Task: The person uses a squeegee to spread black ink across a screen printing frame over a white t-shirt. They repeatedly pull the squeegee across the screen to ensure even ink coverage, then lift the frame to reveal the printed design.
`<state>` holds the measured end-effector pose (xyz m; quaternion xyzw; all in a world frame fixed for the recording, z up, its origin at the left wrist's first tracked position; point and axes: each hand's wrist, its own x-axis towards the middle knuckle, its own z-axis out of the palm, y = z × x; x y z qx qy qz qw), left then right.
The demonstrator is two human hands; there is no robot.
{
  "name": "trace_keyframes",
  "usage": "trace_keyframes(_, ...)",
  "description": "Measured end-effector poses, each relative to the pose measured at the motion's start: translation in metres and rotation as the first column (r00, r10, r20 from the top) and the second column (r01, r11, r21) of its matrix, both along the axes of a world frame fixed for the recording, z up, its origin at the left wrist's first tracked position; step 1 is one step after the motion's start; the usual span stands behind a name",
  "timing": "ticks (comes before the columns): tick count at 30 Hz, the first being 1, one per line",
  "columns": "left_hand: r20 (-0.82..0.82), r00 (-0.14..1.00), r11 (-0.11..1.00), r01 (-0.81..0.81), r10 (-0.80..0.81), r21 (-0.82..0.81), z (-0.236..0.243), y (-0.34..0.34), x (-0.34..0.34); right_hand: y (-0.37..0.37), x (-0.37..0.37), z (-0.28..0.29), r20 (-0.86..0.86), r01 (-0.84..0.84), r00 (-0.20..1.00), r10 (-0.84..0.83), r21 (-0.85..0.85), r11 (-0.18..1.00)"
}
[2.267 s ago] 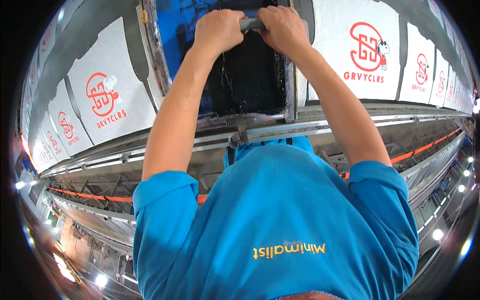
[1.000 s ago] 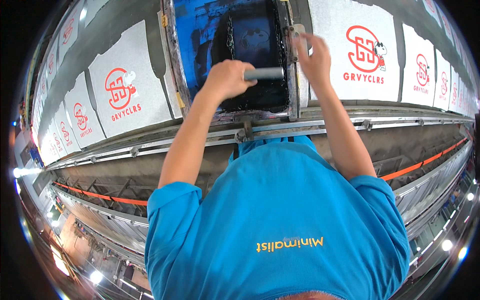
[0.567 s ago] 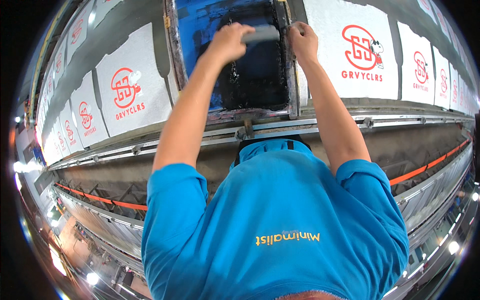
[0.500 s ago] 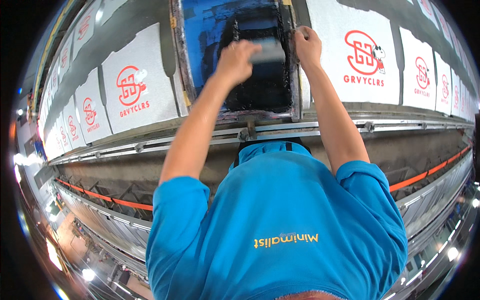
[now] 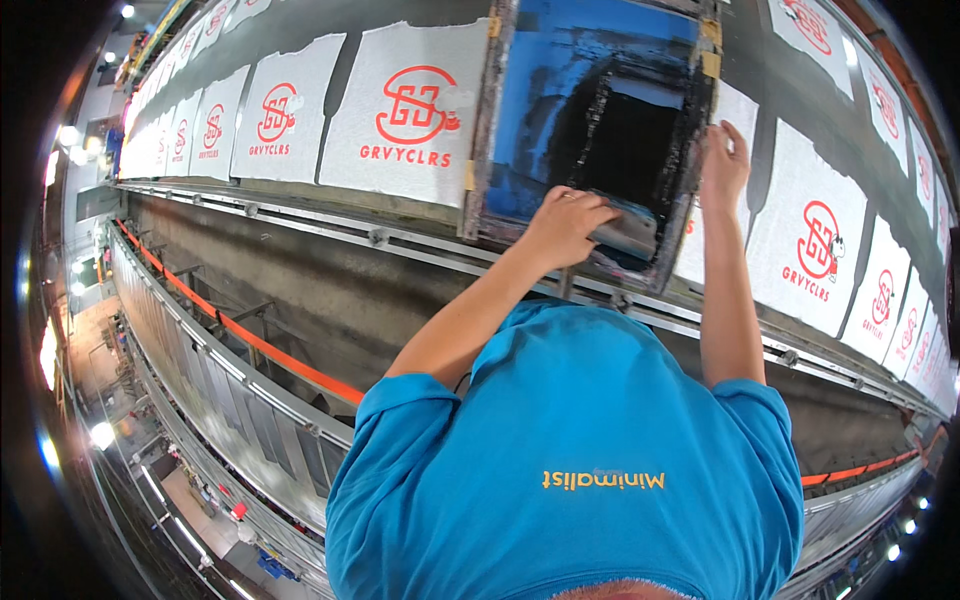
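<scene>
The picture is bright in the middle and sharp there. Strong light falls from above on the row of white cloth pieces with red prints [image 5: 405, 110], so they almost glow. Small round lamps [image 5: 68, 134] shine as white spots along the left edge (a few more sit low on the right). The corners go black, and the long grey metal rail [image 5: 300, 215] bends like a bow. The far edges look smeared.

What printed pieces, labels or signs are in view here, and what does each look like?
White cloth panels: a row along the long table, rectangular, each with a red emblem and red lettering.
Shirt print: small yellow lettering on the person's blue shirt.
No screens or packages in view.
</scene>
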<state>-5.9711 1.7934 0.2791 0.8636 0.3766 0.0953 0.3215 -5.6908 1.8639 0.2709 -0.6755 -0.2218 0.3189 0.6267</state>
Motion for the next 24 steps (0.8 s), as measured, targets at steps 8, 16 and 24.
trace_keyframes(8,-0.035,0.996,0.996,-0.084,0.083,-0.021,-0.020,0.092,-0.231,0.077,-0.229,-0.059,0.146,-0.075,0.984,0.103,-0.186,0.980)
trace_keyframes(16,-0.058,0.995,0.994,0.086,-0.082,0.068,-0.025,0.127,-0.340,0.116,-0.318,-0.091,0.498,-0.002,0.855,0.149,-0.283,0.959)
trace_keyframes(24,-0.126,0.991,0.992,0.059,-0.045,0.115,-0.008,0.253,-0.280,0.111,-0.315,-0.103,0.260,-0.141,0.945,0.199,-0.226,0.964)
